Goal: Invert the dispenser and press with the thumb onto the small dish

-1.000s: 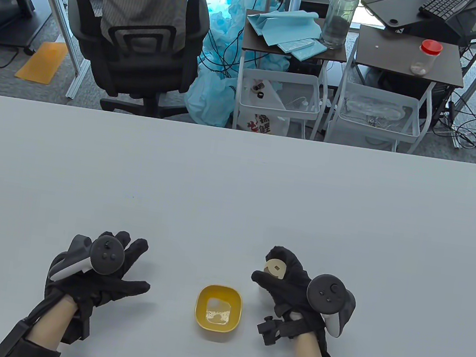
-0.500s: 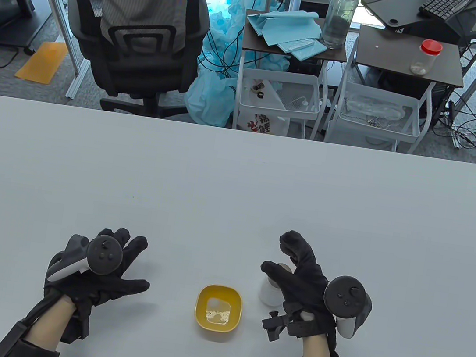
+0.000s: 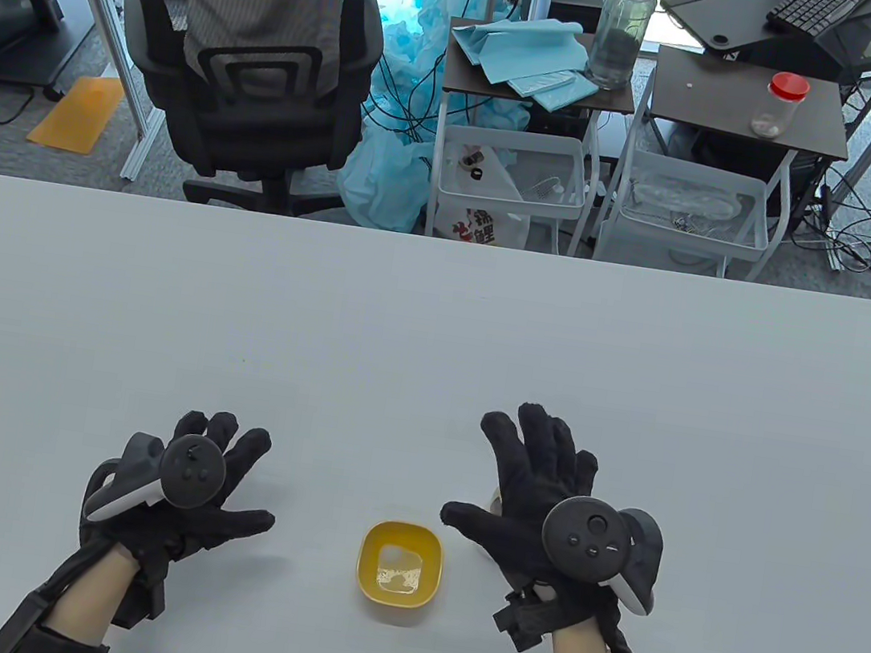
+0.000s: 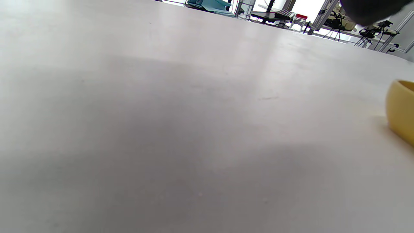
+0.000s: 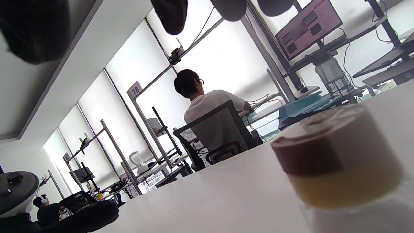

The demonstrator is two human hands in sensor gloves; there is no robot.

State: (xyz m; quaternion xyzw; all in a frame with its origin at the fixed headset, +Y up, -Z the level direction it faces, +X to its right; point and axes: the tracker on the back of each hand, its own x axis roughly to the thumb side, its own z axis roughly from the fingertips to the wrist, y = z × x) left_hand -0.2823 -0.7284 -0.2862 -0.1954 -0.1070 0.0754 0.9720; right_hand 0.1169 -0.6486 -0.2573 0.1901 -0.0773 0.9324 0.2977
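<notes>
Both hands are spread and hold nothing: the right hand (image 3: 540, 503) above the upright dispenser (image 5: 336, 158), the left hand (image 3: 177, 493) idle; the dispenser should be regripped firmly before being inverted over the dish (image 3: 400, 565).

Even daylight is cast on the worktop (image 3: 435, 326) from windows at 12 o'clock, and soft shadows are thrown beneath each hand toward 6 o'clock. Straight edges are bowed near the table view's borders. In the right wrist view the windows are blown out and the near dispenser (image 5: 336, 158) is blurred.
</notes>
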